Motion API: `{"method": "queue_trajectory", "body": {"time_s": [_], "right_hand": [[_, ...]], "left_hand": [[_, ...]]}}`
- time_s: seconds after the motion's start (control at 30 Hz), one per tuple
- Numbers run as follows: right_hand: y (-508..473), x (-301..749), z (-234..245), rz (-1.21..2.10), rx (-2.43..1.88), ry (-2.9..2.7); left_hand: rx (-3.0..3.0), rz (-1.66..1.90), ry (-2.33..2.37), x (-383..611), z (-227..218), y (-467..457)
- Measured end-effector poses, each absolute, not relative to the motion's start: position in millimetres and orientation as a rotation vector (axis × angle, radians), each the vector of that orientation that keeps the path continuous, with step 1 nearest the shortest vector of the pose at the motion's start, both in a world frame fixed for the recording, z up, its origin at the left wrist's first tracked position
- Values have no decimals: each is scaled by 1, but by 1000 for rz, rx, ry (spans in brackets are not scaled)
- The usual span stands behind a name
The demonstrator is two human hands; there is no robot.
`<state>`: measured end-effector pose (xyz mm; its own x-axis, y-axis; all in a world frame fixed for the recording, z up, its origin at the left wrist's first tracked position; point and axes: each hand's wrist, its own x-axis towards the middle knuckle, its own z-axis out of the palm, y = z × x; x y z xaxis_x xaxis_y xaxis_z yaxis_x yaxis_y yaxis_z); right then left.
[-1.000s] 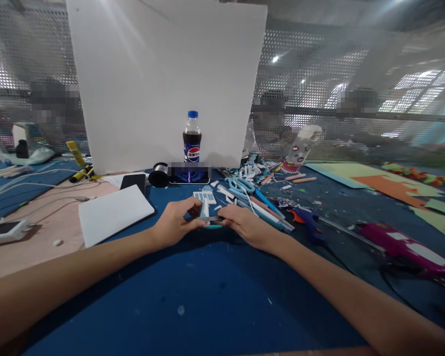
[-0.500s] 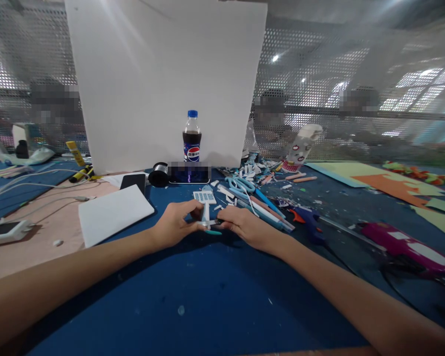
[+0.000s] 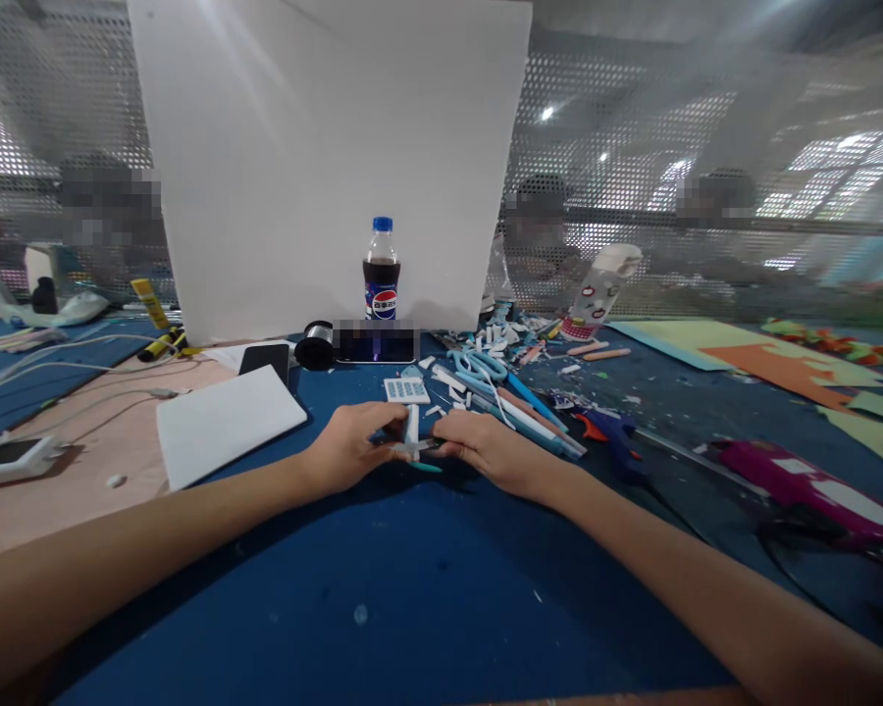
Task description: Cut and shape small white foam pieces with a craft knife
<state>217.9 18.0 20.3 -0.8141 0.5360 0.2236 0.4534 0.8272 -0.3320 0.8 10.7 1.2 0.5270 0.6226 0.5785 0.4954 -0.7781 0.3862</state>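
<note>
My left hand (image 3: 354, 444) is closed, its thumb and fingers pinching a narrow white strip (image 3: 413, 428) that stands between the two hands. Facing it, my right hand (image 3: 486, 443) is closed around a thin grey, blade-like piece (image 3: 416, 446) that crosses the strip's lower end. Its grip end is hidden by the fingers, so I cannot tell its kind. Just below the fingertips shows a teal sliver (image 3: 426, 468). Beyond the hands lies a small white card with blue marks (image 3: 407, 390).
Scissors (image 3: 478, 366), pens and white scraps lie right of the hands. Farther right are a blue-orange glue gun (image 3: 612, 437) and a magenta tool (image 3: 809, 490). A cola bottle (image 3: 382, 275), a phone (image 3: 377, 345) and a tape spool (image 3: 315, 346) stand behind. A white board (image 3: 228, 422) lies left.
The white strip has shifted slightly and stands more upright between the fingers. Both hands stay in nearly the same place, with a slight change in the left fingers.
</note>
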Motion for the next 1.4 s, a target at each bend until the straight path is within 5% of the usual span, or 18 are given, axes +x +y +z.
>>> {"method": "queue_trajectory", "body": {"time_s": [1.4], "right_hand": [[19,218,19,328,-738,-2711]], "left_hand": [[2682,1180,831,0,2,10]]}}
